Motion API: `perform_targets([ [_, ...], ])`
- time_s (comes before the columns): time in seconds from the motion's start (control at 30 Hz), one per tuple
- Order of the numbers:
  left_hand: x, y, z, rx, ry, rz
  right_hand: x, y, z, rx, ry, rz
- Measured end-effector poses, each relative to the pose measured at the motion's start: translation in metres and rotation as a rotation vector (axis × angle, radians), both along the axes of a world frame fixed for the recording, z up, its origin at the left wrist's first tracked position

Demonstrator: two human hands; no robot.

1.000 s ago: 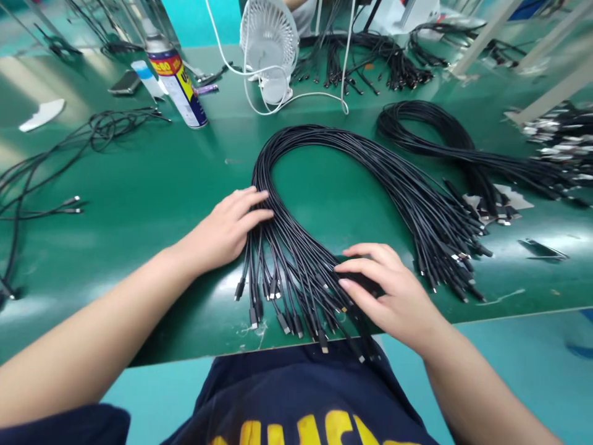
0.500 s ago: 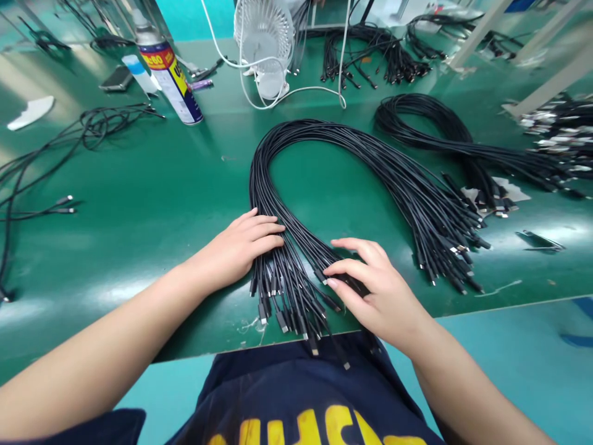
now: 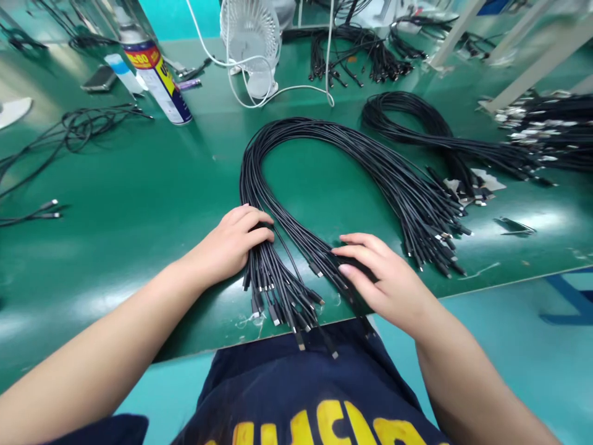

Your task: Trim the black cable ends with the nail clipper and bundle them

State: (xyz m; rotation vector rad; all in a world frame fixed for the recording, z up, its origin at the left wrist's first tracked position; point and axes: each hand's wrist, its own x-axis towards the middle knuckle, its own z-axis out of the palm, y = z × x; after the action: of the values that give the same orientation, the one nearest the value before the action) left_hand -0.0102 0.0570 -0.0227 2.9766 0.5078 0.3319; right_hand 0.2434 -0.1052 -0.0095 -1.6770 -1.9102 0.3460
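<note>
A thick bundle of black cables [image 3: 319,128] lies in an arch on the green table, and its ends with small metal-tipped plugs fan out at both sides. My left hand [image 3: 231,244] is closed around the left group of cables, fingers curled over them just above the plugs [image 3: 278,303]. A second group of cables [image 3: 306,241] splits off to the right and runs toward my right hand [image 3: 389,278]. The fingers of that hand are bent but apart, resting at these cables, with the thumb away from the other fingers. Some plugs hang over the table's front edge.
Another cable bundle [image 3: 407,102] lies behind on the right, near a pile of cables with pale plugs [image 3: 532,120]. A small white fan [image 3: 252,37], a spray can [image 3: 160,77] and loose cables [image 3: 78,133] stand or lie farther back. Metal tweezers [image 3: 516,227] lie right.
My left hand's fingers have curled from lying over the cables to closing round the left group. The gap between the two groups has widened. My right hand's fingers have opened slightly.
</note>
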Motion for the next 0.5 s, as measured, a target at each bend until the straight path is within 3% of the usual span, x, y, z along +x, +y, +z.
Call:
perform_targets([
  [0.17, 0.002, -0.003, 0.007, 0.006, 0.06, -0.042, 0.017, -0.013, -0.007, -0.062, 0.022, -0.121],
  [0.3, 0.006, -0.01, 0.015, -0.004, 0.114, -0.081, 0.005, -0.015, -0.005, -0.193, -0.096, -0.026],
  [0.5, 0.01, -0.015, 0.019, 0.043, 0.138, -0.068, -0.009, -0.005, 0.003, -0.265, -0.134, 0.037],
])
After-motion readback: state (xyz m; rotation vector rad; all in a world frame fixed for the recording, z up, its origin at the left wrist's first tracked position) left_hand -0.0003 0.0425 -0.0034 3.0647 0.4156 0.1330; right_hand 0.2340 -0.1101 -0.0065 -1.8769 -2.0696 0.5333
